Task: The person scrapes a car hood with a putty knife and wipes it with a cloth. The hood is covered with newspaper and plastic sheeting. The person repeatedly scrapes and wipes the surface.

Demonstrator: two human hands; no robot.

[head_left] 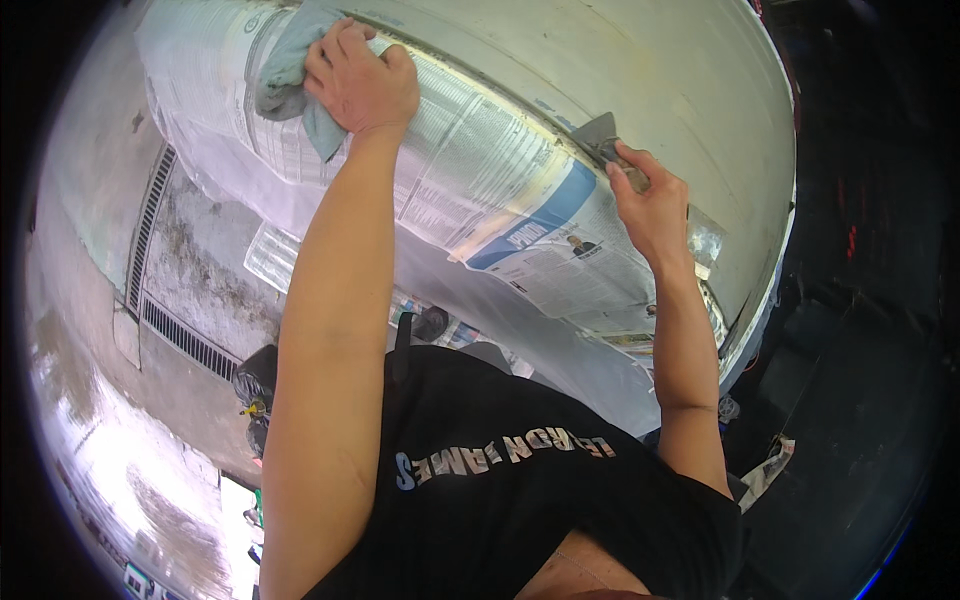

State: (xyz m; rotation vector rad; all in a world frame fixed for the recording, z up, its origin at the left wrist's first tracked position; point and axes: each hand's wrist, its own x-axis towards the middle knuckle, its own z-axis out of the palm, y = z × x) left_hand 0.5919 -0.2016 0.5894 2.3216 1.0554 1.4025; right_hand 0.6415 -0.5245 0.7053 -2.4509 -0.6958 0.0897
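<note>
My left hand [362,80] is closed on a crumpled grey-blue cloth [285,75], pressed down on newspaper near the top of the view. My right hand [650,200] grips a putty knife [597,132] with a wide, flat grey blade. The blade lies at the seam between the newspaper sheets [450,150] and a broad pale panel [650,60]; whether it touches the panel I cannot tell. Most of its handle is hidden in my fingers. A yellowish strip [480,95] runs along the newspaper's upper edge, by the seam.
Thin clear plastic sheeting [440,275] hangs below the newspaper, towards my body. On the left, a concrete floor [210,240] has a slotted drain grate [190,338]. A black bag [256,375] sits beside my left arm. Dark clutter fills the right side.
</note>
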